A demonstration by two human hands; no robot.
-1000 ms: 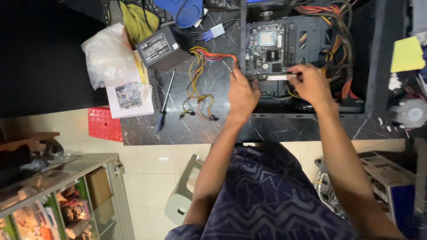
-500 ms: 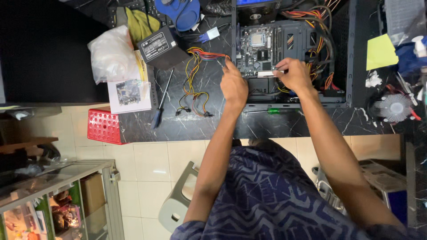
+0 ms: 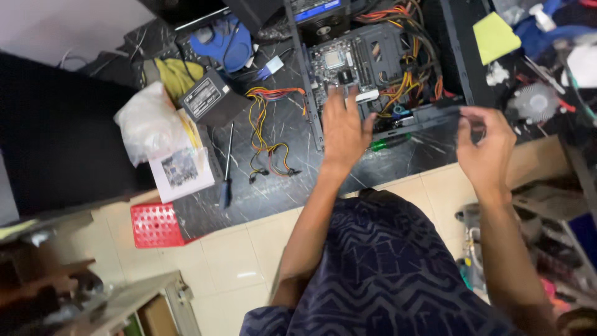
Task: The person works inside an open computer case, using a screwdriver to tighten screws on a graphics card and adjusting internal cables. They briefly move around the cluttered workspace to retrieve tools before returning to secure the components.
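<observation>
Two hands shifted: our right hand [image 3: 484,144] has left motherboard [image 3: 356,62], fingers loosely curled, empty, beside case [image 3: 435,115] edge. Left hand [image 3: 344,127] now flat, fingers spread, on board's near edge. Seating apparently done.

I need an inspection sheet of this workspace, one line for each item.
Surface: dark marbled counter.
Job's things: open computer case, motherboard inside.
Clutter: power supply, screwdriver, plastic bag, booklet, yellow note, fan.
Hands: left hand flat on the case edge; right hand apart, fingers curled, holding nothing visible.
Cables: loose bundle on the counter; more inside the case.
Surroundings: red crate, tiled floor.
</observation>
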